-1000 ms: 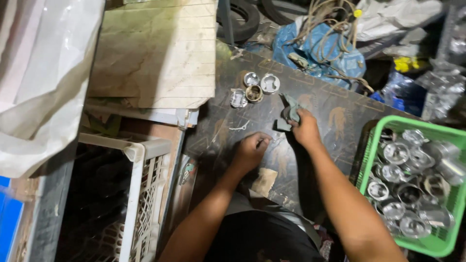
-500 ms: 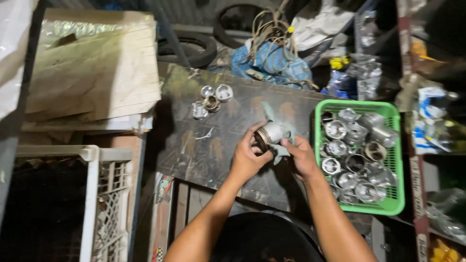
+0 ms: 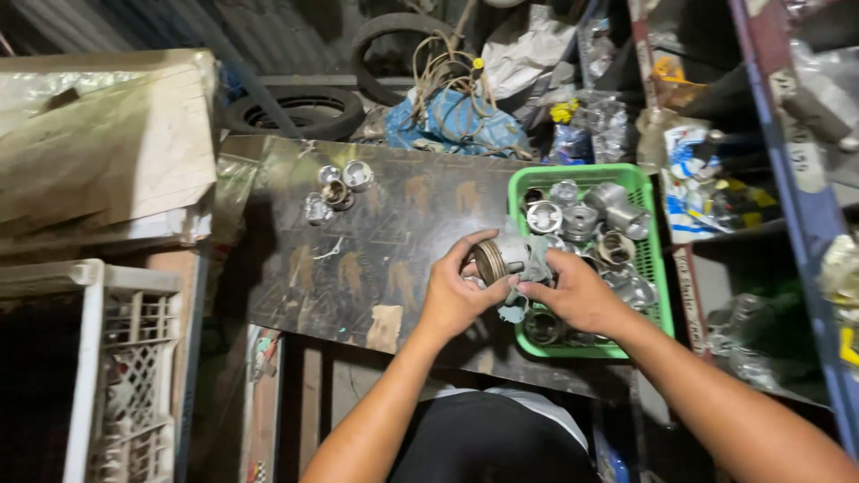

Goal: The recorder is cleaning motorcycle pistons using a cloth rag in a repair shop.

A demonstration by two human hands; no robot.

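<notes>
My left hand point(image 3: 456, 295) grips a round metal piston point(image 3: 497, 258) by its ringed end, holding it just above the dark board point(image 3: 376, 233). My right hand point(image 3: 577, 291) presses a grey-blue rag point(image 3: 537, 264) against the piston's other side. Both hands hover over the left edge of a green plastic basket point(image 3: 653, 259) filled with several more metal pistons point(image 3: 582, 215). A small cluster of three pistons point(image 3: 338, 190) sits on the board to the far left.
A white plastic crate point(image 3: 116, 358) stands at lower left, with a cardboard-covered box point(image 3: 107, 143) behind it. Tyres point(image 3: 295, 112), a blue bag with coiled rope point(image 3: 447, 116) and cluttered shelves point(image 3: 787, 179) surround the board.
My hands lifted the piston off the board and carried it right, to the basket's edge. The right hand now holds the rag against it. The camera view shifted toward the basket.
</notes>
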